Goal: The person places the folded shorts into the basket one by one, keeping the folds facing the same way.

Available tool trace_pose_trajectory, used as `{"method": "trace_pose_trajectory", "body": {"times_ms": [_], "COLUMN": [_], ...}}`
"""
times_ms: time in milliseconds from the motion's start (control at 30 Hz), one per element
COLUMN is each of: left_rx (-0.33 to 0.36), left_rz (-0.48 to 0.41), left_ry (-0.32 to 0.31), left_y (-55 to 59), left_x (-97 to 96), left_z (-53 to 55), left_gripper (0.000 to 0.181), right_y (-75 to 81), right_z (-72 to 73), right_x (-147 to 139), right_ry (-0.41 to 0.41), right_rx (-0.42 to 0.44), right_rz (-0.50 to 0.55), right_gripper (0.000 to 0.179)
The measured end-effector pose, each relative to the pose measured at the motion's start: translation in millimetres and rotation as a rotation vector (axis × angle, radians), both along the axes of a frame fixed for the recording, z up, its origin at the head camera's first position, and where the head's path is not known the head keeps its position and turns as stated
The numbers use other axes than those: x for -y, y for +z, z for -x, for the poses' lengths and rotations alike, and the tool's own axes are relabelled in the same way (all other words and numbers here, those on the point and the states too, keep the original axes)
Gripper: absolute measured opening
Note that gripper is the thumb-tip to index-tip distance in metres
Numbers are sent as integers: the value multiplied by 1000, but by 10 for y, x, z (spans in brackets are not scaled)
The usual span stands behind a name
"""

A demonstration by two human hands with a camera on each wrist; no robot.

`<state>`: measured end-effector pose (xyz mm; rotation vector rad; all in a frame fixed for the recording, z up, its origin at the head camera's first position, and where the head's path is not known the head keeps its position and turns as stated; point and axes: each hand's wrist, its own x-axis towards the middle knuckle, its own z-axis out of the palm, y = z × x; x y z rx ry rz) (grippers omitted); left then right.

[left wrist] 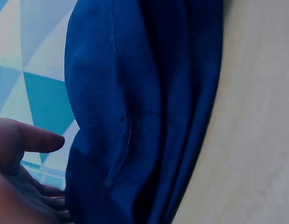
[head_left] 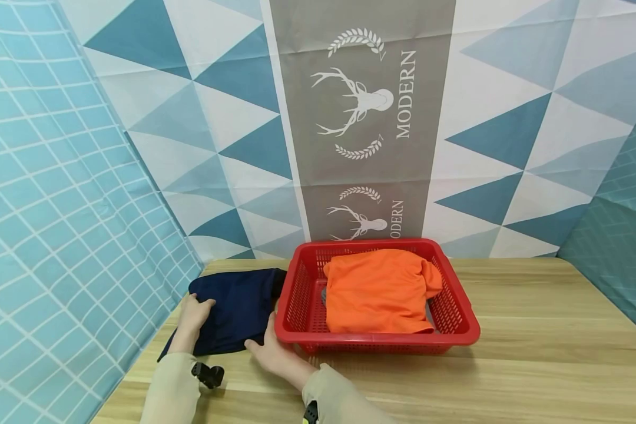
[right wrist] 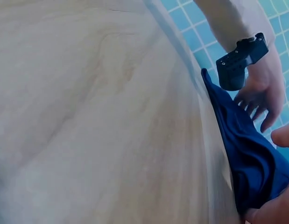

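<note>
A folded navy cloth garment [head_left: 233, 309] lies on the table, its layered folds facing me in the left wrist view. My left hand [head_left: 193, 315] rests at its left end, thumb extended and fingers relaxed along the fabric [left wrist: 102, 102]. At its right end is my right hand [head_left: 275, 350], thumb spread toward the cloth and fingers beside the basket's near left corner, partly hidden by the rim. In the right wrist view the right hand's fingertips are right at the navy fabric [right wrist: 254, 163].
A red plastic basket [head_left: 376, 338] stands right of the navy garment, with a folded orange garment [head_left: 378, 291] on top of something grey inside. A black item [head_left: 279, 282] lies between garment and basket. Patterned cloth walls [head_left: 233, 118] border the wooden table [head_left: 540, 353] at the back and sides.
</note>
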<state>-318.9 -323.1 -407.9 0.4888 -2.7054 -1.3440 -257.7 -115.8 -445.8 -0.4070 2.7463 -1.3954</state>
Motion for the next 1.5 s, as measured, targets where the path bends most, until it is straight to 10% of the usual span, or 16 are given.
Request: {"method": "trace_pose_trajectory", "body": {"times_ms": [333,1167,1500], "left_rx": [27,93,82], "left_rz": [-316,-172,-19], "left_ry": [69,28,32], "left_y": [-51,-191,-176], "left_x": [60,-86,-124], "left_z": [102,-66,-182], "left_gripper": [92,88,88], "right_y": [32,-71,-8], "right_z": [40,143,50], "right_x": [36,77,68], "right_ry": [-105,51,-28], "right_rx": [-36,52,184], "right_rz": [121,435,434], "right_gripper": [74,81,78]}}
